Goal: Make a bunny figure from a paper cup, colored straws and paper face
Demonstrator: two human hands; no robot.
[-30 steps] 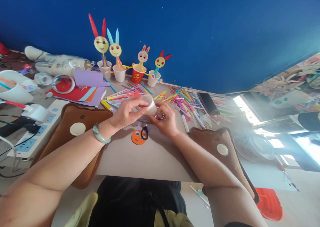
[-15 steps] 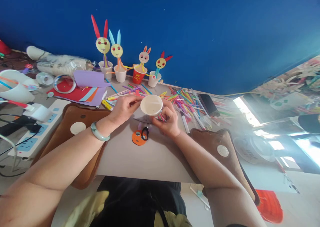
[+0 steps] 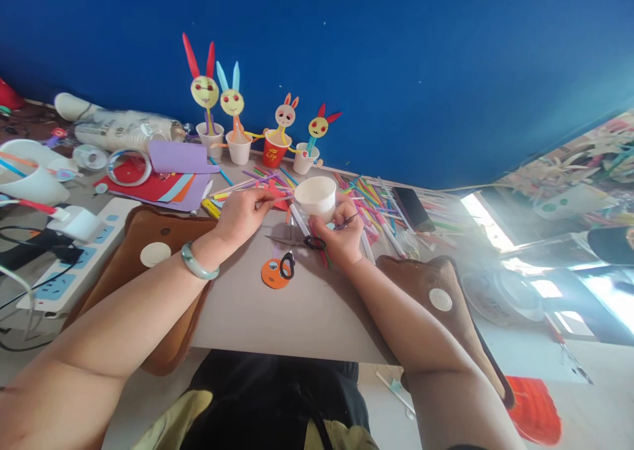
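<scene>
Head view: a person's left hand (image 3: 242,215) and right hand (image 3: 344,235) work close together above a pale tabletop (image 3: 297,318).
White paper cup (image 3: 317,202): mouth up, off to the left of the right hand's fingers and gripped there, just above the scissors (image 3: 314,242).
Right grip: thumb and fingers pinch the cup's lower side. Squeezing too hard would likely dent the thin wall; too light a hold could let the cup twist.
Dark slim item (image 3: 348,220): beside the right fingers, too small to identify. If it is also held, it could spoil the grip on the cup.
Left grip: thumb and forefinger pressed together, seemingly on a thin pale strip (image 3: 283,197) that points toward the cup. Were the strip sticky, it could catch on the fingers or fold on itself.
Scissors blades: spread apart below both hands; a hand dropping carelessly might meet an edge.
Orange paper face (image 3: 270,278): one scissors handle overlaps its right side in this view, so a knock to the scissors could shift or crease it.
Coloured sticks (image 3: 364,189): loosely heaped behind the hands; a brushing sleeve or knuckle could scatter them.
</scene>
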